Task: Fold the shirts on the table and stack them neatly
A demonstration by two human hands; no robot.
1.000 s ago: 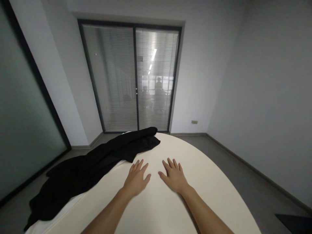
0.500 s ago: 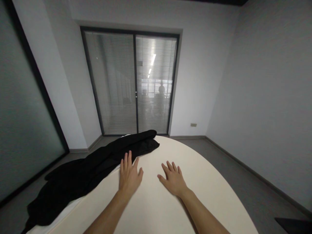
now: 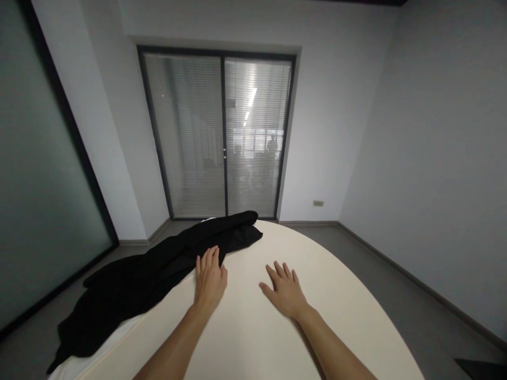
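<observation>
A long black garment (image 3: 158,269) lies in folds along the left side of a round cream table (image 3: 253,327), with some white cloth (image 3: 114,338) showing beneath its lower edge. My left hand (image 3: 209,279) is at the garment's near edge, its fingers bent over the black fabric and the thumb drawn in beside them. How much fabric is between the fingertips is hard to see. To the right, my right hand (image 3: 287,290) rests palm down on the bare tabletop, fingers spread, holding nothing.
Beyond the table stands a framed glass partition (image 3: 225,132) with blinds, dim figures showing behind it. A frosted glass panel (image 3: 43,174) is at the left. A wall socket (image 3: 318,203) sits low on the back wall. A dark object (image 3: 481,368) is at the lower right.
My left hand's fingers have curled and drawn together from a spread pose. My right hand keeps its spread pose. The whole view has shifted slightly, with the scene a little further right.
</observation>
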